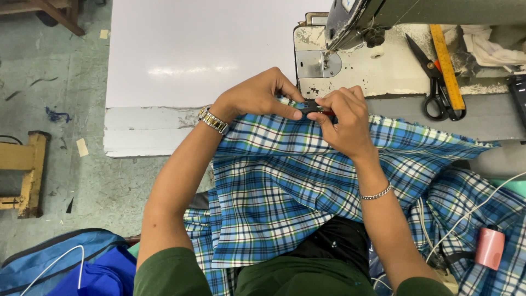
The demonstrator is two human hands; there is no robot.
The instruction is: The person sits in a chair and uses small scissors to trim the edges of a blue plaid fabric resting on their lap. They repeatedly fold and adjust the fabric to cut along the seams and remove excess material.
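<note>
A blue, white and green plaid cloth (285, 181) lies over my lap and up onto the edge of the sewing table. My left hand (260, 96), with a metal watch on its wrist, pinches the cloth's top edge. My right hand (342, 118), with a chain bracelet on its wrist, grips a small dark tool with a red part (313, 107) against that same edge. Both hands meet just in front of the sewing machine (350, 33), below its needle plate (318, 63).
Black scissors (435, 82) and a yellow ruler (446, 63) lie on the machine bed at the right. A white table top (192, 49) extends left. A pink thread cone (489, 248) sits at lower right, a blue bag (82, 263) at lower left, a wooden stool (24, 172) on the floor.
</note>
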